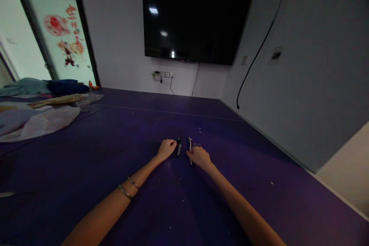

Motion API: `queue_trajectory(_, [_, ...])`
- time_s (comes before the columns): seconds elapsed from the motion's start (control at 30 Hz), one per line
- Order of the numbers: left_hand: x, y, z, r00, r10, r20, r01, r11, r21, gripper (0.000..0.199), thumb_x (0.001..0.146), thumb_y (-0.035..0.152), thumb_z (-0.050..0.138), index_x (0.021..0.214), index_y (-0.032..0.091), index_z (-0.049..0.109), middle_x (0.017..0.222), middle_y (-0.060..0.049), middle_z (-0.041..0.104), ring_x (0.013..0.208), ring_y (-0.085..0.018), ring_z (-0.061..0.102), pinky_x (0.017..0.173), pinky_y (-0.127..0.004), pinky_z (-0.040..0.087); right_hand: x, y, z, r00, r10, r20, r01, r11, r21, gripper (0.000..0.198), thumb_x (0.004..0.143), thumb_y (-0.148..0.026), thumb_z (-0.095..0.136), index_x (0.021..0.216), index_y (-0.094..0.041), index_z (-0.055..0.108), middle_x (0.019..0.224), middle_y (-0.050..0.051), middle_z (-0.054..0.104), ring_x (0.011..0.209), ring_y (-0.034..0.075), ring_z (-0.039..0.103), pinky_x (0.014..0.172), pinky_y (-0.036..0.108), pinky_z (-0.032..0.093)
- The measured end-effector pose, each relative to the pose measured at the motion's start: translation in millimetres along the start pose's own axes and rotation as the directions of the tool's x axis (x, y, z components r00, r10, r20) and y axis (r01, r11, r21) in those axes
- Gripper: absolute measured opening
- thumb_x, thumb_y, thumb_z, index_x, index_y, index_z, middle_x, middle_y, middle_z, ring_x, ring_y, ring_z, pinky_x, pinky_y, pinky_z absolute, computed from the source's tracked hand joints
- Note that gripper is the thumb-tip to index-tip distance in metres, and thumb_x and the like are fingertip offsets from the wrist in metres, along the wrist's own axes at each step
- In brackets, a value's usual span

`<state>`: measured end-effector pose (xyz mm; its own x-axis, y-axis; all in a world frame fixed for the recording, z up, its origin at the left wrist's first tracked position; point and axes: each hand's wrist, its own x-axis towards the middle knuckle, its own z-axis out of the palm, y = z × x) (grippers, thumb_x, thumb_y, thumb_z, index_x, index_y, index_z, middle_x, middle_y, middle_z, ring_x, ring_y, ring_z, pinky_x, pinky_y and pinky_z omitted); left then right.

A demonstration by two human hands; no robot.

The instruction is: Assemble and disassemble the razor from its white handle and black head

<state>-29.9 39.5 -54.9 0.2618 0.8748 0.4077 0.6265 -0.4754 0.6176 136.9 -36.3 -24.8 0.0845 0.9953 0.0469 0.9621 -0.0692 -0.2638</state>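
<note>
"What lay around the hands?"

"A dim room: a dark television [196, 25] hung on the grey wall [115, 38], and a broad purple surface [115, 169] spread beneath, with pale specks on it."

"And the things being handled?"

"A slim dark piece [179, 150] was beside the left hand [167, 149], and a narrow pale strip [190, 144] was at the right hand [199, 156], both in the middle of the purple surface, a small gap between them."

"How firm was each grip?"

"The right thumb and fingers looked narrowed around the strip. The left fingertips bunched at the dark piece's far end, but I couldn't tell whether they pinched it or only touched."

"Why there?"

"Probably so each hand could steady its own piece without crossing the other."

"Which way did they point?"

"Both long axes ran away from the person, the far ends leaning slightly together. Which end was the front, I couldn't tell."
</note>
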Motion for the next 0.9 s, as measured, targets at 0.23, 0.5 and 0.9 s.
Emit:
queue_trajectory(0.23, [0.5, -2.5, 2.3, 1.000, -0.001, -0.012, 0.001, 1.000, -0.002, 0.038, 0.079, 0.033, 0.037, 0.047, 0.015, 0.045, 0.047, 0.004, 0.035, 0.046, -0.008, 0.032, 0.049, -0.023, 0.017, -0.4, -7.1, 2.1, 0.999, 0.021, -0.037, -0.022, 0.999, -0.027, 0.032, 0.079, -0.037, 0.045, 0.085, -0.017, 0.068, 0.092, 0.014, 0.068, 0.086, 0.026, 0.064, 0.070, 0.032, 0.046])
queue_trajectory(0.5, [-1.1, 0.6, -0.8, 1.000, 0.002, -0.005, -0.002, 1.000, -0.002, 0.038, 0.080, 0.032, 0.038, 0.047, 0.014, 0.045, 0.045, 0.005, 0.033, 0.046, -0.008, 0.031, 0.050, -0.023, 0.018, 0.8, -13.4, 6.3, 0.997, -0.013, -0.070, 0.011, 0.999, -0.032, 0.030, 0.077, -0.035, 0.045, 0.082, -0.015, 0.067, 0.086, 0.014, 0.068, 0.081, 0.027, 0.065, 0.066, 0.033, 0.047])
queue_trajectory(0.9, [0.2, -0.6, 1.0, 1.000, -0.011, -0.022, 0.011, 1.000, -0.008, 0.038, 0.080, 0.032, 0.039, 0.047, 0.015, 0.047, 0.046, 0.004, 0.037, 0.047, -0.008, 0.033, 0.050, -0.023, 0.018, 6.7, 22.1, 0.3, 0.963, -0.075, -0.260, 0.093, 0.994, 0.060, 0.028, 0.079, -0.042, 0.048, 0.081, -0.020, 0.064, 0.087, 0.008, 0.064, 0.081, 0.022, 0.061, 0.069, 0.031, 0.043])
